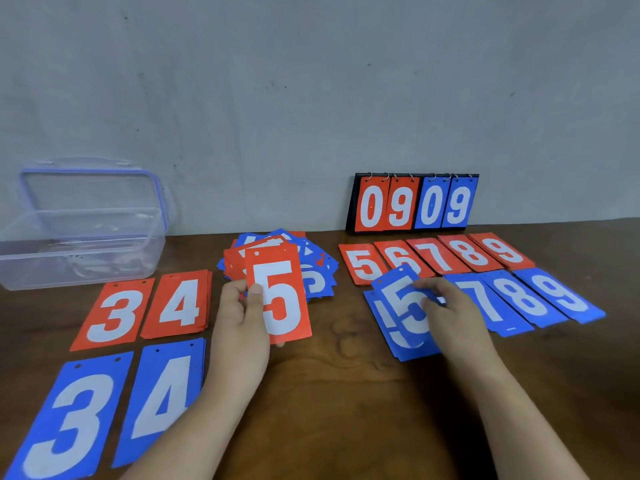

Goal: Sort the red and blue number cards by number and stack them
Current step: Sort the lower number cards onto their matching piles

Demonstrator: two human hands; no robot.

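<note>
Hands both grip cards: the left hand pinches a red 5 card, thumb on its face and fingers behind, and the right hand pinches a blue 5 card at its right edge with curled fingers

A dark wooden bench carries everything and meets a grey wall. At far left stands a clear box, its lid propped upright in it. A scoreboard leans on the wall at far right, reading 0 9 in red and 0 9 in blue.

Nearest on the left lie the blue 3 and blue 4 piles, long axes running away, holes at the far end; the red 3 and red 4 piles lie just behind. On the right a red row runs 5 to 9, edges overlapping, tops leaning left; before it lie blue 7, blue 8 and blue 9. A mixed heap sits mid-bench near the wall.

The red 5 card stands upright before the heap, holes up, digit facing the camera. The blue 5 card is over the blue 5 pile, long axis pointing away, holes far, skewed from the pile; whether it rests on it I cannot tell
</note>
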